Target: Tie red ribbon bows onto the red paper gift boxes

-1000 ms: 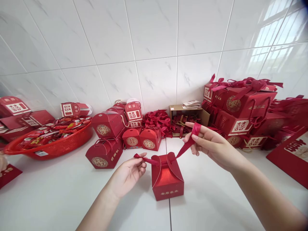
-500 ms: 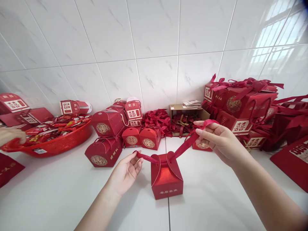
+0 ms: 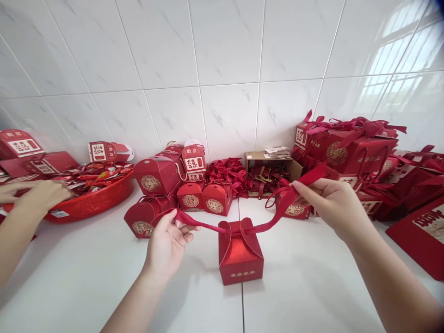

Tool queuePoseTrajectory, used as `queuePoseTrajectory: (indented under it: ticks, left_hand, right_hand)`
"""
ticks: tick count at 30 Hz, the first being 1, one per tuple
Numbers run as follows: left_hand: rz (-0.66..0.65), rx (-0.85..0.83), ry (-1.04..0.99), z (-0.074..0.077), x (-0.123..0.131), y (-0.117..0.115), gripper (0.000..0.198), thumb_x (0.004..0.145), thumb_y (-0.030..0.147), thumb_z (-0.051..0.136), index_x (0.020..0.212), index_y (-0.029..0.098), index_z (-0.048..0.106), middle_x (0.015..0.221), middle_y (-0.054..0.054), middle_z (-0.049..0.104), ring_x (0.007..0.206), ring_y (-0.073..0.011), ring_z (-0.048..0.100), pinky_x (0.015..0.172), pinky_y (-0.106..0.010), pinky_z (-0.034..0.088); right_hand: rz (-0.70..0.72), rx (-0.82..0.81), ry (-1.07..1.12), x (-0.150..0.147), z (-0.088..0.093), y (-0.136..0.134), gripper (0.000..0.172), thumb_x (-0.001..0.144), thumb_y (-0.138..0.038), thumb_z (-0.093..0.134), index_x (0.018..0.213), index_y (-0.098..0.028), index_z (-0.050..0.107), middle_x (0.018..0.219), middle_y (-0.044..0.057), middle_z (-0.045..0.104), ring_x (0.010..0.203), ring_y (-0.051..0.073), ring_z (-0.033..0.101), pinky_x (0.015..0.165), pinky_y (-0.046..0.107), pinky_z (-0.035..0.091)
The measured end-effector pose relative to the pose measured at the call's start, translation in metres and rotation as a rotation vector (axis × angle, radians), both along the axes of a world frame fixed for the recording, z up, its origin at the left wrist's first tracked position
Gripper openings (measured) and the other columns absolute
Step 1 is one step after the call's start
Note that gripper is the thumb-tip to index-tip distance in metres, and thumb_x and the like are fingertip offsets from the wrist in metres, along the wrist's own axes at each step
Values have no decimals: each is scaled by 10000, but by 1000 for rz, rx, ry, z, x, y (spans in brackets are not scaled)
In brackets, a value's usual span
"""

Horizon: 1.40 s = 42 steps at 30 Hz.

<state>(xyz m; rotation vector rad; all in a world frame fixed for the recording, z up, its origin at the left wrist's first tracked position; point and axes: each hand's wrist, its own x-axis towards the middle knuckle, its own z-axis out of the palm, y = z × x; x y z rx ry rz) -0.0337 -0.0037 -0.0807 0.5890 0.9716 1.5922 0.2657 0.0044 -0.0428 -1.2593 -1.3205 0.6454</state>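
Note:
A small red gift box (image 3: pixel 240 268) with gold lettering stands upright on the white surface, its curved flaps folded together at the top. A dark red ribbon (image 3: pixel 265 227) runs through the holes in those flaps. My left hand (image 3: pixel 169 243) pinches one end of it, left of the box. The other end is between the thumb and fingers of my right hand (image 3: pixel 324 199), higher up and to the right. Both lengths of ribbon sag slightly. Neither hand touches the box.
Red boxes (image 3: pixel 156 175) are stacked behind my left hand. A ribbon pile (image 3: pixel 227 175) and an open carton (image 3: pixel 297 171) stand at the wall. Tied boxes (image 3: pixel 350 143) fill the back right. Another person's hands (image 3: pixel 45 196) reach over a red basin (image 3: pixel 104 196) of packets.
My left hand has drawn its ribbon end left, my right hand has moved slightly right. The other person's hands have come further into view over the basin.

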Motion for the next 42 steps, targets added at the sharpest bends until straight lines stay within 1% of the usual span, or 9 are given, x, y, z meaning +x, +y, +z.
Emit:
queuePoseTrajectory:
  ticks: [5, 8, 12, 19, 24, 28, 35, 38, 42]
  left_hand:
    - [113, 20, 140, 0, -2, 1, 163, 706, 326, 622, 700, 183, 545, 538, 24, 608, 479, -165, 617, 416, -216, 387]
    - [171, 116, 240, 2, -4, 0, 241, 705, 372, 652, 848, 180, 629, 582, 9, 634, 509, -154, 609, 429, -210, 379]
    - [287, 230, 284, 8, -8, -3, 263, 695, 392, 692, 818, 159, 676, 696, -15, 647, 593, -130, 581, 418, -195, 352]
    - [447, 404, 640, 43, -6, -10, 175, 666, 316, 742, 770, 196, 668, 589, 39, 609, 459, -78, 490, 455, -206, 419]
    - [352, 506, 960, 78, 9, -8, 209, 756, 379, 641, 679, 185, 659, 537, 21, 591, 462, -104, 524, 470, -219, 437]
    - [279, 579, 872, 94, 25, -2, 172, 713, 346, 683, 734, 175, 689, 614, 11, 615, 496, -99, 520, 490, -217, 452]
    - [130, 593, 609, 101, 41, 5, 177, 683, 353, 712, 694, 182, 669, 562, 34, 540, 435, -64, 400, 393, -208, 305]
    - [104, 595, 582, 101, 45, 4, 193, 679, 371, 718, 737, 187, 703, 614, 12, 598, 521, -96, 482, 446, -214, 356]
    - [25, 596, 502, 101, 48, 3, 233, 665, 380, 733, 798, 189, 733, 793, -30, 700, 766, -176, 618, 676, -278, 477]
  right_hand:
    - [-88, 3, -139, 2, 5, -5, 286, 720, -444, 672, 659, -166, 694, 573, 37, 675, 536, 209, 648, 390, 240, 443]
    - [-97, 68, -107, 4, 7, -8, 294, 739, -444, 658, 647, -167, 693, 588, 42, 682, 577, 216, 662, 425, 248, 477]
    - [-71, 171, 3, -1, 9, -11, 218, 706, -402, 711, 739, -187, 714, 661, 37, 707, 607, 197, 671, 507, 258, 535]
    - [-40, 273, 153, -12, 11, -9, 216, 732, -398, 698, 809, -197, 712, 730, 32, 709, 636, 178, 665, 586, 285, 565]
    - [75, 337, 201, -25, 29, -10, 191, 749, -384, 684, 802, -200, 687, 707, 14, 690, 621, 150, 648, 607, 271, 559]
    - [119, 359, 112, -40, 49, -16, 222, 757, -394, 664, 706, -178, 666, 658, 12, 666, 601, 137, 621, 565, 244, 518]
    - [195, 364, 57, -56, 65, -17, 260, 775, -425, 629, 758, -167, 659, 676, 14, 635, 592, 117, 558, 516, 228, 428]
    - [236, 362, 49, -58, 67, -16, 278, 777, -444, 621, 748, -168, 646, 676, 11, 614, 596, 114, 537, 516, 229, 406]
    - [277, 351, 42, -61, 70, -15, 304, 765, -470, 625, 715, -170, 618, 679, 9, 599, 608, 115, 527, 523, 230, 399]
